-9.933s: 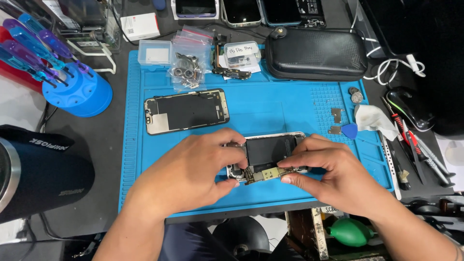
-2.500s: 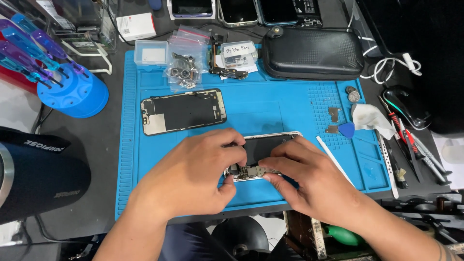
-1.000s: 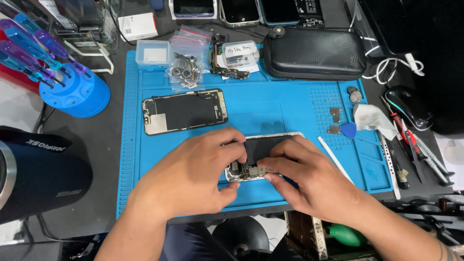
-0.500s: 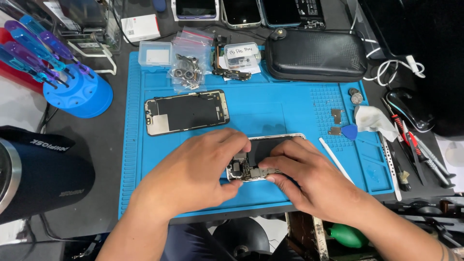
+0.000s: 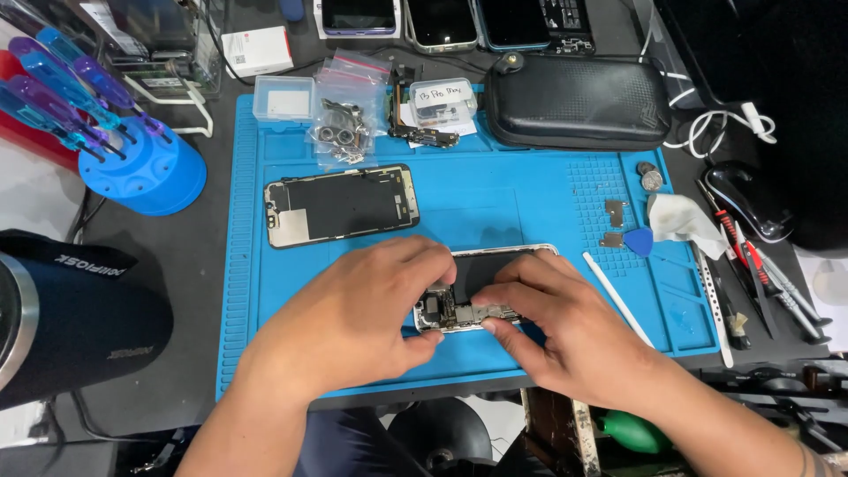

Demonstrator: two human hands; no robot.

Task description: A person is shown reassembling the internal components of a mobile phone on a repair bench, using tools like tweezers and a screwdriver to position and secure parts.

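While the opened phone (image 5: 477, 291) lay mid-frame, stiff yet fragile, we pinched its edges with left hand (image 5: 353, 318) and right hand (image 5: 565, 331).

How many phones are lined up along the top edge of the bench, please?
3, side by side above the black case: a purple-edged phone on the left, a middle phone, and an opened phone on the right. All are cut off by the frame; more may lie beyond.

Blue mat (image 5: 530, 190) on desk: detached screen (image 5: 341, 205) upper left, black case (image 5: 576, 101) top right, blue screwdriver stand (image 5: 146, 168) off mat, left.
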